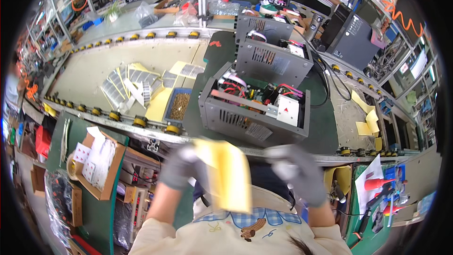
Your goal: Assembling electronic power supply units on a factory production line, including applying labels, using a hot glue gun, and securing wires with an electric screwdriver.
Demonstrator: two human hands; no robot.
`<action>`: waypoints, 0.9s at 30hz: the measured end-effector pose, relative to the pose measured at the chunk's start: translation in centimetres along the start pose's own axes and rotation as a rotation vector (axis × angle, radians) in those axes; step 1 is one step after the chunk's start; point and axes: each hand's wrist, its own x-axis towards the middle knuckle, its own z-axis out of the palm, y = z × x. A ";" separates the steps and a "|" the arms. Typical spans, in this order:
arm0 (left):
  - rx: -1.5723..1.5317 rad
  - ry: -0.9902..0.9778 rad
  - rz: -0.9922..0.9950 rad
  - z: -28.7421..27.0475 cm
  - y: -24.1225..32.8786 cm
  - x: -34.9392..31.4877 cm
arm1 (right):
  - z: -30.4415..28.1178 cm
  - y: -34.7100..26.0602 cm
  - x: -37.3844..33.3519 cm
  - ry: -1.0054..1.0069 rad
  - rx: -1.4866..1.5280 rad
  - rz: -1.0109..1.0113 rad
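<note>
Apparently you're handling paper: your left hand [179, 167] grips a yellow sheet [231, 174]; your right hand [303, 172] is apart, its hold unclear. Next calls for steadiness.

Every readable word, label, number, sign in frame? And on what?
No words or numbers legible enough to quote.
Red triangle sign on the white plate in the front metal case.
Pale label on that case's front: too small to read.
Label on the metal case behind: too small.
Black computer tower: marking too small.
White card with red marks, left: too small.
Yellow sheet: motion-blurred, no text visible.
</note>
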 end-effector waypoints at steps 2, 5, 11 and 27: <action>0.082 0.326 0.335 -3.9 4.7 0.3 | 3.9 2.2 2.6 -0.099 0.159 -0.037; 0.062 0.470 0.498 -11.0 10.4 6.3 | 5.1 5.5 4.1 -0.071 0.220 0.070; 0.960 0.684 -0.072 -20.9 13.4 15.0 | 3.6 8.1 1.9 0.057 0.174 0.206; 1.952 -0.809 0.462 11.2 8.4 24.0 | -10.7 4.9 2.9 0.231 0.141 0.107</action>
